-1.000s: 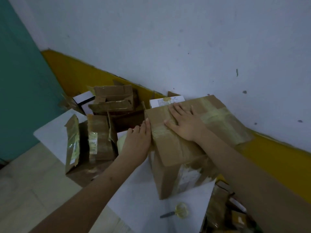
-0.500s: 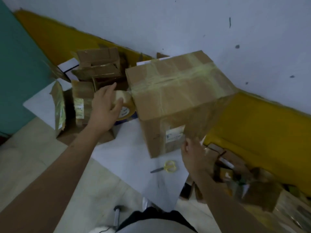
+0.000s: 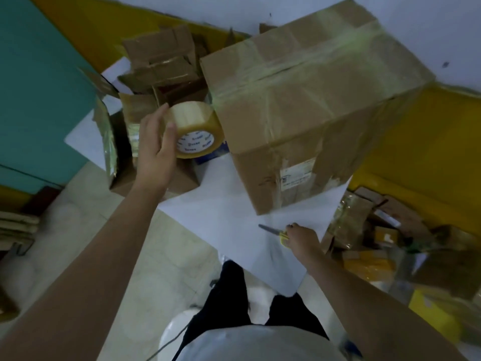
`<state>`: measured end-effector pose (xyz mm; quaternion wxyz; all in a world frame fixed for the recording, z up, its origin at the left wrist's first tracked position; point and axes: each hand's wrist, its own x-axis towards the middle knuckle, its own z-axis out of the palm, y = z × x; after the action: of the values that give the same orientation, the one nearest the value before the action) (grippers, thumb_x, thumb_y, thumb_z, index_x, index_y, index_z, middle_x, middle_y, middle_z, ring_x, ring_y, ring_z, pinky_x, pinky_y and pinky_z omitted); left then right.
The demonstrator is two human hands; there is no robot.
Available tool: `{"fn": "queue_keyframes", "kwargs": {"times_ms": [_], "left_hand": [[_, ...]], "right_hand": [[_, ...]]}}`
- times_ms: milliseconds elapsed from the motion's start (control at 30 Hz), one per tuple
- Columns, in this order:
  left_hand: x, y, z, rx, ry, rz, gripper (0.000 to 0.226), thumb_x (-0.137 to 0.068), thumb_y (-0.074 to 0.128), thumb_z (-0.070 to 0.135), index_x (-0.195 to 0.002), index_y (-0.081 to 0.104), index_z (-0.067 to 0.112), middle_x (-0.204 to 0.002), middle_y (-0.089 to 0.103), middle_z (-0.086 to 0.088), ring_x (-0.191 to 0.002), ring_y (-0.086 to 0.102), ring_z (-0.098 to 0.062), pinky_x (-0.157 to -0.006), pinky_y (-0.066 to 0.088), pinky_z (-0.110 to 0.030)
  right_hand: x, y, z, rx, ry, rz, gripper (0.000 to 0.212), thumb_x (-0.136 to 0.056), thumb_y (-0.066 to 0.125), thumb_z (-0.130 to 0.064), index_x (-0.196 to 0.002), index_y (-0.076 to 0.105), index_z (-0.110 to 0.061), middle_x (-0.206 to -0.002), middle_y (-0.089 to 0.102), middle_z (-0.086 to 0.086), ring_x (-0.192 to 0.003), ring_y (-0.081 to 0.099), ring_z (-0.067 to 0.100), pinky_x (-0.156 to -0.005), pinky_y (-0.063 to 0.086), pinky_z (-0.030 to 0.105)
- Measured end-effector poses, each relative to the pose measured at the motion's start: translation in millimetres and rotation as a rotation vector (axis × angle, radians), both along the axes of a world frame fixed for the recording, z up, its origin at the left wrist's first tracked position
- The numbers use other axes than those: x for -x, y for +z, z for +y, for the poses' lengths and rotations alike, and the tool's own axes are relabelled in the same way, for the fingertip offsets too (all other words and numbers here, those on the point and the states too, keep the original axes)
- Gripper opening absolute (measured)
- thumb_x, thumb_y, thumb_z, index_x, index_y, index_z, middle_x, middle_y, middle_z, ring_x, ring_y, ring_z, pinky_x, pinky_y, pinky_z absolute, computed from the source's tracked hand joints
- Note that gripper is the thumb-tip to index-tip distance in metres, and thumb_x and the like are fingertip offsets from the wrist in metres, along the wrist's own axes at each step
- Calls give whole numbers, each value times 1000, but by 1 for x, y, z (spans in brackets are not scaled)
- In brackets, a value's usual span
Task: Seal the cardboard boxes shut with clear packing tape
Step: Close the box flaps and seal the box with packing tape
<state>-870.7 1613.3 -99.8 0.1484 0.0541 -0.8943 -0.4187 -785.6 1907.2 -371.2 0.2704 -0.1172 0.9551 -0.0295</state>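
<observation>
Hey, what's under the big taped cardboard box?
The big cardboard box stands on a white sheet spread over the floor. Whatever lies directly beneath the box is covered.

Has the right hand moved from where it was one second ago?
Yes. The right hand left the top of the big box and went down to the white table, where it now grips the scissors.

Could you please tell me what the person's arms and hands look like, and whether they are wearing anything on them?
Both arms are bare along all that shows, with no sleeve edge in view. The left hand and right hand wear no gloves, and no watch, bracelet or ring can be made out, though the picture is dim and slightly blurred.
</observation>
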Motion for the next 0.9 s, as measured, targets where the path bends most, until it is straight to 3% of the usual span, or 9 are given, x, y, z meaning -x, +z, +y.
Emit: {"fn": "queue_keyframes", "kwargs": {"times_ms": [67, 167, 267, 367, 433, 533, 633, 800, 900], "left_hand": [[11, 6, -8, -21, -7, -27, 44, -102, 43, 45, -140, 52, 27, -138, 49, 0, -123, 47, -6, -103, 39, -15], [39, 24, -17, -25, -78, -188, 31, -102, 52, 43, -128, 60, 29, -121, 58, -1, -103, 55, -8, -98, 46, -36], [73, 47, -27, -28, -328, -469, 27, -102, 53, 46, -118, 66, 28, -105, 63, 9, -98, 60, -11, -88, 48, -34], [103, 51, -32, 2, -551, -618, 31, -98, 57, 50, -118, 64, 28, -110, 64, 12, -99, 62, -7, -78, 47, -23], [120, 46, -32, -17, -648, -666, 37, -94, 64, 52, -124, 60, 30, -118, 61, 12, -105, 60, -5, -80, 47, -22], [138, 43, -29, -119, -802, -827, 49, -87, 73, 51, -125, 58, 26, -126, 61, 4, -115, 61, -13, -98, 52, -34], [146, 44, -28, -184, -910, -938, 42, -87, 77, 41, -121, 59, 24, -125, 64, -1, -113, 64, -16, -103, 52, -38], [135, 45, -24, -459, -999, -1153, 38, -100, 62, 26, -130, 56, 4, -109, 69, -26, -84, 71, -33, -69, 61, -41], [127, 48, -26, -493, -1011, -1198, 28, -103, 51, 22, -116, 59, -1, -92, 70, -22, -69, 68, -28, -60, 57, -34]], "right_hand": [[-5, 3, -5, 108, -92, -12, 22, -101, 49, -35, -108, 55, -15, -103, 62, 2, -97, 64, 24, -74, 48, 33], [-14, 22, -17, 526, -377, -83, 29, -91, 65, -44, -83, 51, -20, -74, 60, -5, -73, 63, 14, -67, 49, 35], [-18, 69, -53, 847, -467, -147, 21, -85, 77, -33, -79, 59, -22, -74, 68, -8, -70, 62, -1, -69, 50, 27], [-15, 125, -93, 967, -440, -193, 13, -87, 74, -28, -84, 68, -18, -76, 72, -6, -78, 71, 11, -77, 57, 39], [-9, 169, -108, 995, -435, -181, 15, -91, 72, -32, -84, 69, -18, -73, 69, -7, -64, 63, 13, -71, 59, 35], [-4, 236, -120, 983, -482, -60, 4, -92, 70, -23, -91, 70, -27, -84, 71, -8, -58, 51, 17, -61, 45, 30], [3, 305, -135, 1034, -462, 60, 21, -94, 66, -18, -95, 68, -39, -88, 71, -10, -64, 56, 17, -63, 47, 29], [61, 385, -163, 1264, -575, 395, 21, -93, 58, -23, -111, 67, -15, -84, 68, -8, -77, 60, -1, -70, 47, 13], [110, 382, -163, 1234, -720, 575, 25, -98, 55, -26, -117, 67, -14, -84, 61, -4, -76, 56, 4, -68, 46, 20]]}}
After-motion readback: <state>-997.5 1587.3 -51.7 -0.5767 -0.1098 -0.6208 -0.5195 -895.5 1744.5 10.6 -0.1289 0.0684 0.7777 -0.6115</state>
